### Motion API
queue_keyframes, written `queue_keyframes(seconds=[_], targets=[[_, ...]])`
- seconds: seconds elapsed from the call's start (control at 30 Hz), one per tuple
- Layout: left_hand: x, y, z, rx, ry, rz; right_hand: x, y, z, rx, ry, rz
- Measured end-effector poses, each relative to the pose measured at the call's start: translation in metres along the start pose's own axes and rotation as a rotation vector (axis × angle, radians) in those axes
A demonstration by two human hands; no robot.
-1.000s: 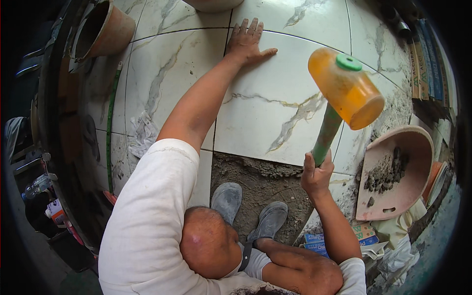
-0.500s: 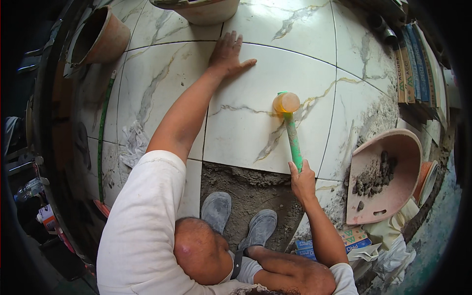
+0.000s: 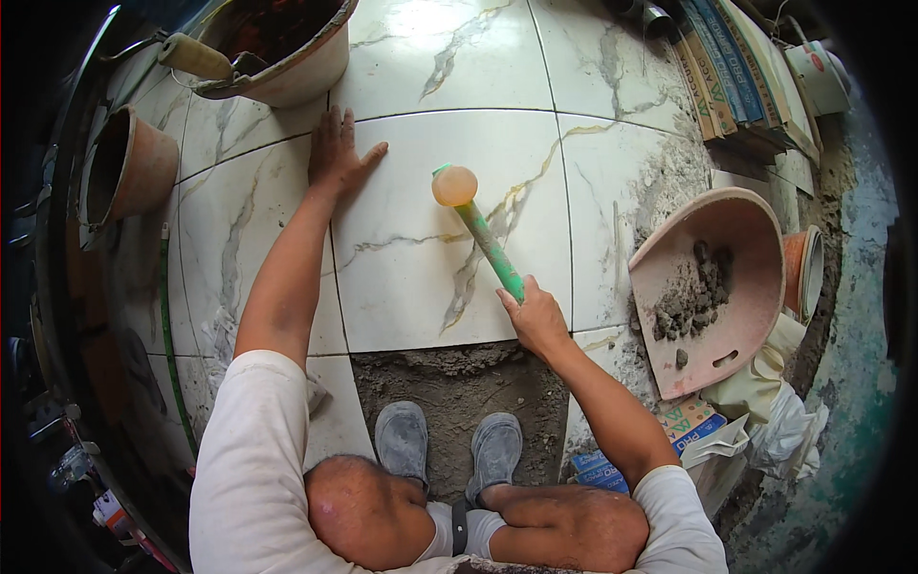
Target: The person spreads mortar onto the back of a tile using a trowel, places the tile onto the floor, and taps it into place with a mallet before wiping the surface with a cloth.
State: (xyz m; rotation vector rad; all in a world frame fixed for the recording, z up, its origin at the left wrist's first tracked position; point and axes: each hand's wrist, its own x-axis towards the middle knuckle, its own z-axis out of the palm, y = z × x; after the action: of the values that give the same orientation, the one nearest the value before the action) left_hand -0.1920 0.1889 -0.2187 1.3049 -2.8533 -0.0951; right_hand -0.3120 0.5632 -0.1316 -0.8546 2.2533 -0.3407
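My left hand [image 3: 340, 158] lies flat with its fingers spread, across the far left corner of a white marble-patterned floor tile [image 3: 402, 287]. In my right hand [image 3: 534, 314] is the green handle of a rubber mallet [image 3: 490, 251]; the fingers are wrapped round its lower end. The mallet's pale amber head [image 3: 455, 187] is over the middle of that tile; whether it touches the surface I cannot tell. At the tile's near edge lies a bed of grey mortar [image 3: 459, 378], where my shoes stand.
A bucket [image 3: 306, 67] with a wooden-handled tool across its rim stands far left, beside a smaller bucket [image 3: 143, 167]. A green strip [image 3: 170, 335] lies at the left. To the right are a pink scoop [image 3: 669, 273] with mortar lumps and stacked tile boxes [image 3: 732, 72].
My view has turned, so the scene sits further left and more of the far bucket shows. The left hand stays flat on the tile; the right still grips the mallet above the same tile.
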Motion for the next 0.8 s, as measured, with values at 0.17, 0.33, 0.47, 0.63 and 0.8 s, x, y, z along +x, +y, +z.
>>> queue_keyframes(seconds=[0.17, 0.33, 0.47, 0.63, 0.8], targets=[[0.002, -0.001, 0.001, 0.038, 0.039, -0.007, -0.017, 0.021, 0.008, 0.194, 0.000, -0.083], [-0.014, -0.004, 0.003, -0.085, 0.019, -0.102, -0.035, 0.056, -0.010, 0.201, 0.327, 0.047], [-0.071, -0.004, -0.004, -0.028, -0.027, 0.006, -0.024, 0.097, -0.026, 0.017, 0.580, 0.171], [-0.183, 0.004, -0.014, -0.006, -0.217, 0.055, 0.012, 0.119, -0.028, -0.039, 0.623, 0.214], [-0.264, -0.011, -0.024, -0.018, -0.295, -0.001, 0.024, 0.120, -0.023, -0.104, 0.645, 0.213]])
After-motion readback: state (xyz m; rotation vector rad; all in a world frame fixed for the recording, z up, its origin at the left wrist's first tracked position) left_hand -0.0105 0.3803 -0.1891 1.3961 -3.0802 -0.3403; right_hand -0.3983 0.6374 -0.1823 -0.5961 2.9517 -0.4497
